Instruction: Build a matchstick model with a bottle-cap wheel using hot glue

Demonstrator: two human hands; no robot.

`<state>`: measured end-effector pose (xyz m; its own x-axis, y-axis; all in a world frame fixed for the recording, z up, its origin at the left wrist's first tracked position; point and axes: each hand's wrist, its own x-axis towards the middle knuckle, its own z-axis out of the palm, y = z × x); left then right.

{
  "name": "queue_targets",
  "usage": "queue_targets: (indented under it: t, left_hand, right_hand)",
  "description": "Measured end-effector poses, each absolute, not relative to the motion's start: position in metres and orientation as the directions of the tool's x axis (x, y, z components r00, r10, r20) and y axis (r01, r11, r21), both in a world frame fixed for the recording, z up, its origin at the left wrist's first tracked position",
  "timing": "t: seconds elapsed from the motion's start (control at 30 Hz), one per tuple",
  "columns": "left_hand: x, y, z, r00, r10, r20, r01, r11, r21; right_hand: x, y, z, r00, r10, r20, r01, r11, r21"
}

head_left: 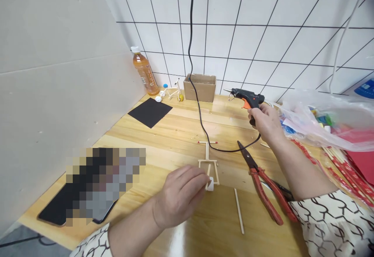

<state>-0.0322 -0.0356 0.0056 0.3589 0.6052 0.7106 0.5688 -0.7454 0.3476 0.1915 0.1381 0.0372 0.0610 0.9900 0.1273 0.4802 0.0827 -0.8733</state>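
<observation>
Stick frame (207,152) looks partly built on the table (175,142), one loose stick (239,211) apart; left hand (181,190) pinches a white roll (211,184) by the frame, right hand (268,122) grips a glue gun (249,96)

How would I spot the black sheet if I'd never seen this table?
On the wooden table, find the orange drink bottle standing in the corner by the tiled wall. The black sheet lies flat just in front of it. Its plain, dark, four-sided shape sets it apart from the brown cardboard box and the little stick model nearby.
</observation>
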Motion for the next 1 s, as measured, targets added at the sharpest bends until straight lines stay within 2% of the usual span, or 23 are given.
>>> queue_targets:
  t: [0.13, 0.37, 0.53, 0.67, 0.8, 0.9, 1.0]
  left_hand:
    - [-0.033, -0.035, 0.006, 0.363, 0.612, 0.702, 0.561, -0.746, 0.36]
    - [-0.033, -0.035, 0.004, 0.365, 0.613, 0.7, 0.558, -0.746, 0.362]
    - [-0.033, -0.034, 0.003, 0.373, 0.602, 0.706, 0.547, -0.757, 0.357]
    - [-0.034, -0.033, 0.002, 0.369, 0.605, 0.706, 0.547, -0.755, 0.361]
    - [-0.034, -0.033, 0.003, 0.369, 0.613, 0.698, 0.564, -0.745, 0.357]
    - [-0.033, -0.033, 0.003, 0.382, 0.613, 0.692, 0.56, -0.749, 0.354]
    - [-0.033, -0.032, 0.002, 0.389, 0.612, 0.688, 0.557, -0.751, 0.354]
  right_hand:
    - [0.192, 0.133, 0.046, 0.18, 0.973, 0.144, 0.362, 0.071, -0.929]
    - [0.188, 0.122, 0.078, 0.283, 0.876, 0.389, 0.331, 0.292, -0.897]
    - [0.188, 0.121, 0.1, 0.144, 0.771, 0.62, 0.182, 0.595, -0.783]
    - [0.194, 0.113, 0.108, 0.062, 0.696, 0.715, 0.16, 0.701, -0.695]
    - [0.205, 0.101, 0.105, 0.049, 0.698, 0.715, 0.265, 0.681, -0.683]
    - [0.215, 0.095, 0.094, 0.019, 0.786, 0.618, 0.413, 0.557, -0.721]
    - [0.221, 0.096, 0.081, -0.055, 0.853, 0.519, 0.459, 0.483, -0.746]
